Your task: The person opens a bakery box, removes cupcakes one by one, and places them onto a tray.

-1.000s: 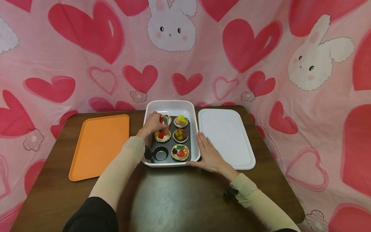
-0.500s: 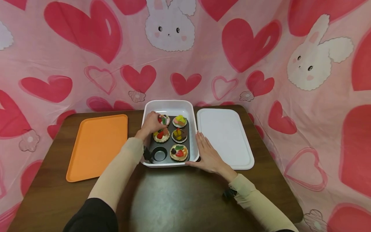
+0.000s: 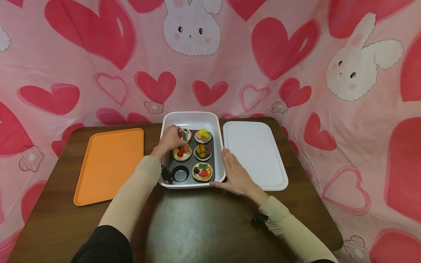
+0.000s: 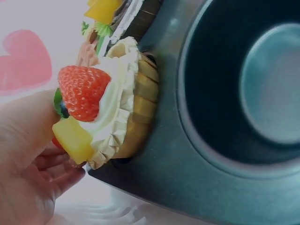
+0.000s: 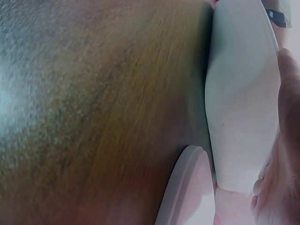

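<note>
My left hand (image 3: 169, 139) pinches the far-left tart (image 3: 186, 134) at the back of the muffin tin (image 3: 190, 163), right hand (image 3: 237, 179) straight-fingered against the white bin (image 3: 190, 117). A wobbling grip could knock the neighbouring tart (image 3: 182, 153)

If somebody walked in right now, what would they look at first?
Probably the pink backdrop, with its big red hearts and white bunnies, filling the space behind the table. Next might come the colourful tarts at the dark muffin pan inside the white container, where the left hand grips the far-left tart. The bright orange tray on the table's left stands out too.
</note>
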Available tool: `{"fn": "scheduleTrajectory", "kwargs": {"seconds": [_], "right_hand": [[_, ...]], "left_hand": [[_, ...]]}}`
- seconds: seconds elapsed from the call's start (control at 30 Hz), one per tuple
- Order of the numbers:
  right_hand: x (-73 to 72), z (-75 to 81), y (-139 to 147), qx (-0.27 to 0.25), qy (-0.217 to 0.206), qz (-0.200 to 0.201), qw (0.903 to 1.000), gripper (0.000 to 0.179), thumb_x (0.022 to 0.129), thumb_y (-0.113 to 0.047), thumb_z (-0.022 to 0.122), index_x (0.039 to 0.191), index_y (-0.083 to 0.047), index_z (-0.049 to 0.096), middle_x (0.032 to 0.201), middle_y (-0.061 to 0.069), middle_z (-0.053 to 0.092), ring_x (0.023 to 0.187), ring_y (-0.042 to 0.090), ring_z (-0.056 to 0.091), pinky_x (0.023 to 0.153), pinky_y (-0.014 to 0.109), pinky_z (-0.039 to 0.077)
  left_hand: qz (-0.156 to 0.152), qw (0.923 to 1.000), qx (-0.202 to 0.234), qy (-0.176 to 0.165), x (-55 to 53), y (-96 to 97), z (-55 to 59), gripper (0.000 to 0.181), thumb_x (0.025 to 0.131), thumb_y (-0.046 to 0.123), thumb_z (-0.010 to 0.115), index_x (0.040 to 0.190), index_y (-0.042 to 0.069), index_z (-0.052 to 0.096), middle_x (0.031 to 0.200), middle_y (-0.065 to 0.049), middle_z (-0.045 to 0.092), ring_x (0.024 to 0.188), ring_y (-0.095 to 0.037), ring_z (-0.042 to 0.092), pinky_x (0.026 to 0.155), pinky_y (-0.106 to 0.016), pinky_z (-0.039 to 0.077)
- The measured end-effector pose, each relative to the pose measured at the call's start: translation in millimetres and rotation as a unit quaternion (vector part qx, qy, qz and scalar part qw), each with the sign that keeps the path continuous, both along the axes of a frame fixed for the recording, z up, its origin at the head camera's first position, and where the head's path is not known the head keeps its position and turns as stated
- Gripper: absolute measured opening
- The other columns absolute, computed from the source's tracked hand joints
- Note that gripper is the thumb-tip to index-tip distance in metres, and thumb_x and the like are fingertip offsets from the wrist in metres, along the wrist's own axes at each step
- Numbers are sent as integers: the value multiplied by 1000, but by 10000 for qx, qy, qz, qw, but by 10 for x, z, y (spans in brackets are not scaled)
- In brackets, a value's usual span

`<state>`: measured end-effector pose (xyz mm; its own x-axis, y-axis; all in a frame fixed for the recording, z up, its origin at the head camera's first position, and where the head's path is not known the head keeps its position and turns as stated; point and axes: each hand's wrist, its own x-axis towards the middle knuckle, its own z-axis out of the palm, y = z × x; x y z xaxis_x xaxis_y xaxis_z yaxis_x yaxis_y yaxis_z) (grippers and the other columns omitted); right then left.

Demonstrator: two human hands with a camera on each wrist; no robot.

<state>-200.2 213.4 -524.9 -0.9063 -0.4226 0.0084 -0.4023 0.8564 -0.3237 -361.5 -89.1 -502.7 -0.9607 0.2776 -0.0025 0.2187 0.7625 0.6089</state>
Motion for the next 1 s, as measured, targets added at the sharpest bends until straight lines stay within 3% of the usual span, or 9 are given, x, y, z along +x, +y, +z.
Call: {"fn": "scheduleTrajectory", "kwargs": {"seconds": [0.2,0.5,0.8,1.0], "right_hand": [[-10,4,6,-19,17,40,10000,137,88,-83,69,176,0,2,187,18,0,175,35,6,142,52,13],[-21,-10,9,-102,-86,-2,9999,136,89,-77,73,176,-1,0,187,18,0,175,35,4,143,52,12],[-12,9,7,-154,-139,-35,9998,134,90,-74,75,175,1,2,187,18,-1,175,35,4,143,52,11],[-13,4,-4,-142,-190,-50,9997,135,90,-76,74,175,0,1,187,17,-2,175,35,4,143,51,11]], "left_hand": [[23,9990,456,-32,-1,-23,145,64,92,24,86,139,-8,59,124,-26,70,106,-36,67,99,-51,64],[119,9984,543,-59,30,-87,327,63,91,18,86,141,-7,58,125,-27,70,107,-37,68,103,-52,64],[189,9952,965,-5,67,-166,326,78,92,24,89,152,-8,52,139,-29,66,119,-40,64,109,-55,61],[268,9834,1793,-3,97,-210,250,76,92,19,90,155,-5,54,145,-29,63,122,-40,64,114,-56,59]]}}
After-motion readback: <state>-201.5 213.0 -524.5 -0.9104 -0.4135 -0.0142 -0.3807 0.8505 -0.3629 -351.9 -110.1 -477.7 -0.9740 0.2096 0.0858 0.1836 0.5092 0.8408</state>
